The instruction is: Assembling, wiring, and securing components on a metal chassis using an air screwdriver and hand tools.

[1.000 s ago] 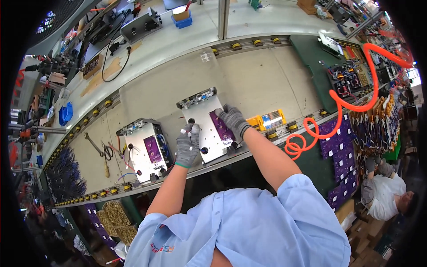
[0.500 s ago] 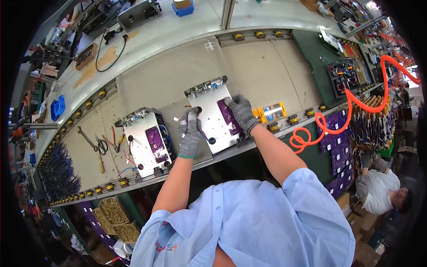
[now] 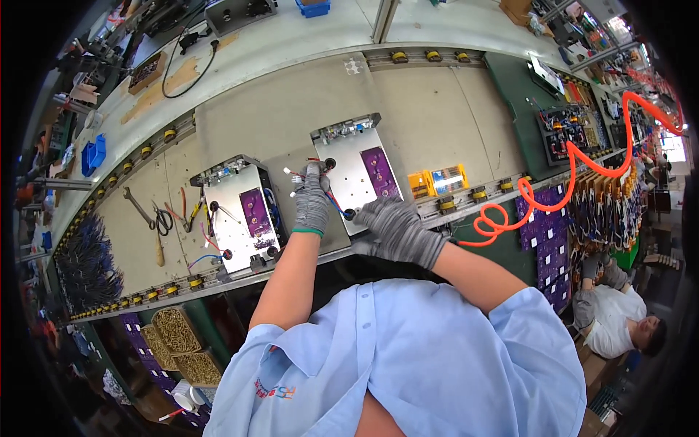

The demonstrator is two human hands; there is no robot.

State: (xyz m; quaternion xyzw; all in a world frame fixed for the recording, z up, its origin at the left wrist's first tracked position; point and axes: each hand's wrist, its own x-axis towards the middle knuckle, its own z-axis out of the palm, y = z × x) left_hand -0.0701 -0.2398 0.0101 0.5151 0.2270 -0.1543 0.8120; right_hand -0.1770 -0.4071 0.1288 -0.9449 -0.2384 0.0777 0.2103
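Note:
A silver metal box (image 3: 351, 175) with a purple label panel (image 3: 379, 172) lies in front of me, its far edge lined with connectors. At its left side my left hand (image 3: 312, 200), in a grey knit glove, is closed on thin wires (image 3: 314, 159) with white plugs. Red and blue wires run down to a black grommet (image 3: 349, 214). Over the box's near right corner lies my gloved right hand (image 3: 400, 231), thumb apart from the fingers and nothing seen in it; it partly hides the purple panel. A similar silver box (image 3: 227, 211) stands to the left.
Left of the boxes lie a wrench (image 3: 138, 207), scissors (image 3: 162, 221) and a pile of dark cables (image 3: 87, 258). Yellow cases (image 3: 438, 180) sit at right, near an orange coiled hose (image 3: 495, 218). Roller rails (image 3: 171, 136) edge the bench. Another person (image 3: 610, 317) is at far right.
My right hand has moved from the purple panel's upper part toward me, down to the near corner of the box. The left hand stays by the wires. The view has shifted slightly.

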